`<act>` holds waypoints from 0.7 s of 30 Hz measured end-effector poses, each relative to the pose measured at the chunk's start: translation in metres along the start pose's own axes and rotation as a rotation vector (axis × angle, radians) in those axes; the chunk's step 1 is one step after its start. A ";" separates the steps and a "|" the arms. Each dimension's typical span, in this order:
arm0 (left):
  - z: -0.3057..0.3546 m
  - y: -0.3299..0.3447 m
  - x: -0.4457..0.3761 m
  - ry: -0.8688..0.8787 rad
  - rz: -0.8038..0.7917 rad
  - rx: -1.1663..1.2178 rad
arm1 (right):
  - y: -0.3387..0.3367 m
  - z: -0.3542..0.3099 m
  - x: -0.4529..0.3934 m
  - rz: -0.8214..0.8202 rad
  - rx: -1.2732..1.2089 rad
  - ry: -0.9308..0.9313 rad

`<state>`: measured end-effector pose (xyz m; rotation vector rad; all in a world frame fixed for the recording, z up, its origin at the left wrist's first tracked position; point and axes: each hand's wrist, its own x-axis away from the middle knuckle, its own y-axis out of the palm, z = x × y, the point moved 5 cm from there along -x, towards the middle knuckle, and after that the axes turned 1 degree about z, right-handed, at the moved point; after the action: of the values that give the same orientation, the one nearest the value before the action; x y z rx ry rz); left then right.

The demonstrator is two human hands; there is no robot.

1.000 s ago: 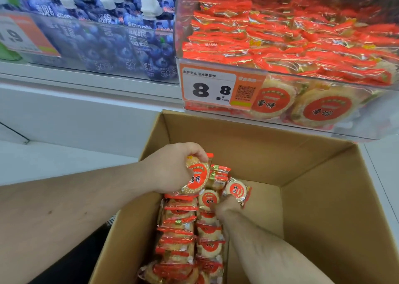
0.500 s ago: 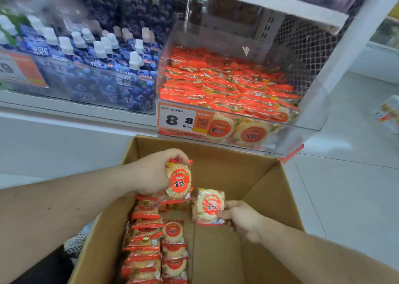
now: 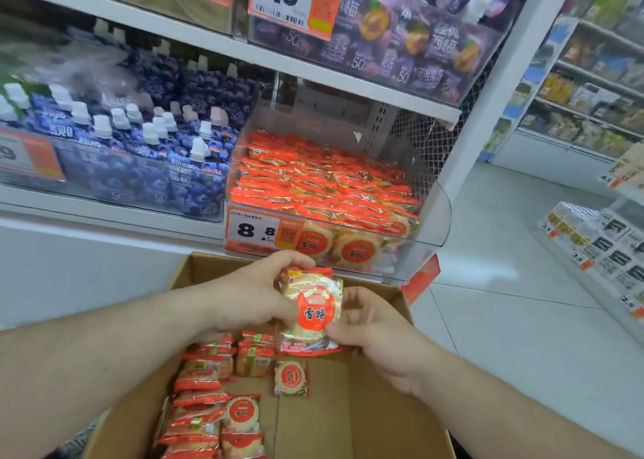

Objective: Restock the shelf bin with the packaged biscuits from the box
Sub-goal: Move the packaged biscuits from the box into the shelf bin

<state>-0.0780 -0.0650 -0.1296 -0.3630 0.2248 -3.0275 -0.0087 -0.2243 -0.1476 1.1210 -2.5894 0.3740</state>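
A: Starting at the far left, we have the blue spouted pouches (image 3: 139,151) lined up behind their clear shelf front, none of our business. Nearer us, our left hand (image 3: 251,294) has its fingers curled over the top and left edge of the biscuit packs (image 3: 312,310) we hold up above the box.

B: And below that hand, in the cardboard box (image 3: 383,406), we see the remaining packs (image 3: 209,399) stacked along its left side, with one lying loose just to the right of the rows. The right half of the box floor is bare card.

A: Moving right, our right hand (image 3: 376,336) pinches the lower right edge of the same stack, thumb on the front film, the other fingers curled behind it. How many packs are in the stack we cannot tell.

B: We judge them light, but the film looks glossy and slippery, and the round biscuits inside are probably brittle. So we'd hold by the flat faces and the crimped red seams, firmly enough that nothing slides out, without squeezing across the disc.

A: Beyond and just above, the shelf bin (image 3: 428,221) sits on the right of the shelf, its 8.8 price tag (image 3: 258,230) on the front left, already well filled with red packs. We'd say the step in hand is lifting the stack over its clear front lip
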 end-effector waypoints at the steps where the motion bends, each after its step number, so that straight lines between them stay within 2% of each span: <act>1: 0.004 0.001 0.001 0.016 0.003 -0.004 | 0.001 -0.004 0.002 0.024 -0.015 -0.007; 7: 0.028 0.004 0.007 0.224 0.083 -0.276 | -0.003 -0.014 0.003 0.130 0.073 -0.075; 10: 0.037 0.006 0.012 0.297 0.085 -0.430 | -0.012 -0.025 0.005 0.296 0.309 -0.175; 12: 0.042 0.009 0.015 0.357 0.083 -0.633 | -0.014 -0.041 0.014 0.372 0.553 -0.368; 14: 0.044 0.015 0.019 0.422 0.089 -0.801 | -0.009 -0.052 0.019 0.333 0.797 -0.581; 16: 0.045 0.020 0.020 0.466 0.070 -0.863 | -0.004 -0.052 0.020 0.274 0.947 -0.659; 21: 0.040 0.022 0.017 0.521 0.075 -0.856 | -0.001 -0.048 0.021 0.286 0.971 -0.716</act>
<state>-0.0837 -0.0944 -0.0906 0.4027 1.5182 -2.7088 -0.0137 -0.2221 -0.0959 1.2981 -3.2744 1.7080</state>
